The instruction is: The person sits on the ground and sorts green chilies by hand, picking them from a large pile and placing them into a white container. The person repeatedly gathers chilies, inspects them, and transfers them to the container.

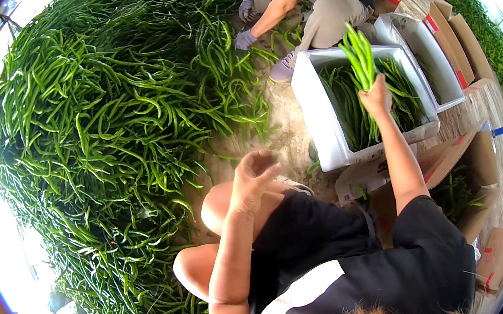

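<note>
A bunch of long green chili peppers [360, 56] is gripped in my right hand [377, 96], upright over a white foam box [330, 131]. Inside that box lie more green peppers [337, 94], partly covered by my hand and forearm. Bent and empty, my left hand [258, 175] hovers above my knees with thumb and fingers apart. To my left rises a large heap of green chili peppers [103, 142], its near edge spilling onto the tan floor [286, 115].
Across from me a gloved person [317, 3] crouches at the heap. Behind the foam box stands a second white box [448, 90]. Cardboard boxes [447, 46] line the right side, and an open carton [481, 166] with peppers is beside me. Another pepper heap [463, 4] lies far right.
</note>
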The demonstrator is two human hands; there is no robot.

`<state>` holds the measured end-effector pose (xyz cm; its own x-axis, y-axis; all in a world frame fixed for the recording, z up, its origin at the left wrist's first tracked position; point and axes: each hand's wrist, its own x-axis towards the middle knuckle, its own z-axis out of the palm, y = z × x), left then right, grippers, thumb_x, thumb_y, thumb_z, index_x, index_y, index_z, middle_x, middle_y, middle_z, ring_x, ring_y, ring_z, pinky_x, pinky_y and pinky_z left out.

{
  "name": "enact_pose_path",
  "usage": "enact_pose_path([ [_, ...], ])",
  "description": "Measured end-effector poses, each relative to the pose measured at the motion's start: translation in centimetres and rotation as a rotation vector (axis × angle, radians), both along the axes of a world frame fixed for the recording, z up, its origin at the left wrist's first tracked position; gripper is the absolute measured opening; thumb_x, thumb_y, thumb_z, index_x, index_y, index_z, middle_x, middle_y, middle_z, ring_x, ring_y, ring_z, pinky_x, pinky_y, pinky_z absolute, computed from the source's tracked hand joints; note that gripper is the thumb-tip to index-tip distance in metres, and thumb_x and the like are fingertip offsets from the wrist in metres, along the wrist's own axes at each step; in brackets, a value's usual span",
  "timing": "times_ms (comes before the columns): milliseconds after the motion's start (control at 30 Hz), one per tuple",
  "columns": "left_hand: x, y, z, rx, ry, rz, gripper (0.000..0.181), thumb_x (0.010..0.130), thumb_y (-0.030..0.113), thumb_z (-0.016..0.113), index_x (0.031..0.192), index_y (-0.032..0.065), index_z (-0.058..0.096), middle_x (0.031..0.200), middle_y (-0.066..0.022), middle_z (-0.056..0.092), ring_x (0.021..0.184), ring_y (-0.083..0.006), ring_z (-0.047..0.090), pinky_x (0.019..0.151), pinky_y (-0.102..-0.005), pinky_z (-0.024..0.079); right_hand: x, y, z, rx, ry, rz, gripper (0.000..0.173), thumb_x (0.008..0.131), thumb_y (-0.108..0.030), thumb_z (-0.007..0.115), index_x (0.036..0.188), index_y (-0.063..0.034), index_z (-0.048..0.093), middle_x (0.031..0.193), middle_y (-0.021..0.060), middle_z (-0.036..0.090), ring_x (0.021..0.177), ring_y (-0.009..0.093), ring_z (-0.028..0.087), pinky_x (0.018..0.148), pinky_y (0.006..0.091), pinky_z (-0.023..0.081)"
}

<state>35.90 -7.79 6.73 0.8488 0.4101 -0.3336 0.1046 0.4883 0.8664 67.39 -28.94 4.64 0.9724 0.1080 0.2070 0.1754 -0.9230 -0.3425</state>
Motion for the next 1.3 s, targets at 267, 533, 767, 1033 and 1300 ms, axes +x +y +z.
enact_pose_path([
  [267,1.6,0.5,-0.3,0.015,0.04,-0.003,0.038,0.078,0.003,0.073,0.111,0.001,0.053,0.104,-0.0071,0.061,0.099,-0.0147,0.057,0.091,-0.028,0.045,1.2,-1.6,-15.6,-0.075,0.502,0.381,0.085,0.074,-0.02,0.069,0.139,0.008,0.021,0.131,0.0326,0.042,0.116,0.046,0.048,0.097,0.0463,0.042],
  [533,2.3,0.6,0.6,0.0,0.051,-0.007,0.034,0.082,0.003,0.069,0.112,0.0006,0.054,0.106,-0.0079,0.061,0.1,-0.0146,0.057,0.09,-0.0275,0.045,1.0,-1.0,-14.3,-0.152,0.416,0.479,0.075,0.083,-0.024,0.058,0.143,0.0001,0.02,0.133,0.027,0.043,0.127,0.045,0.034,0.106,0.0455,0.031],
  [767,2.1,0.6,-2.8,0.056,-0.066,0.026,0.039,0.079,0.009,0.075,0.109,-0.0035,0.054,0.1,-0.0089,0.062,0.094,-0.0153,0.061,0.086,-0.0293,0.05,0.5,0.5,-17.8,0.129,0.594,0.372,0.033,0.098,-0.016,0.035,0.12,0.0037,0.049,0.111,0.0231,0.062,0.1,0.037,0.06,0.09,0.0399,0.047],
  [1033,0.8,-0.3,-0.7,-0.024,-0.11,0.1,0.036,0.075,0.008,0.077,0.101,-0.0003,0.054,0.093,-0.0065,0.062,0.088,-0.0126,0.06,0.081,-0.0276,0.05,-0.7,0.0,-19.9,0.006,0.431,0.451,0.058,0.085,-0.029,0.058,0.129,0.0048,0.041,0.116,0.0265,0.057,0.106,0.039,0.057,0.093,0.0432,0.044],
  [1300,0.4,-0.6,1.4,0.034,-0.222,0.027,0.036,0.077,0.009,0.077,0.103,0.0,0.053,0.097,-0.0063,0.061,0.094,-0.0144,0.06,0.088,-0.0292,0.049,3.6,0.8,-17.1,-0.23,0.524,0.608,0.091,0.074,-0.043,0.067,0.136,0.0055,0.022,0.131,0.0246,0.047,0.12,0.032,0.049,0.101,0.0379,0.04],
])
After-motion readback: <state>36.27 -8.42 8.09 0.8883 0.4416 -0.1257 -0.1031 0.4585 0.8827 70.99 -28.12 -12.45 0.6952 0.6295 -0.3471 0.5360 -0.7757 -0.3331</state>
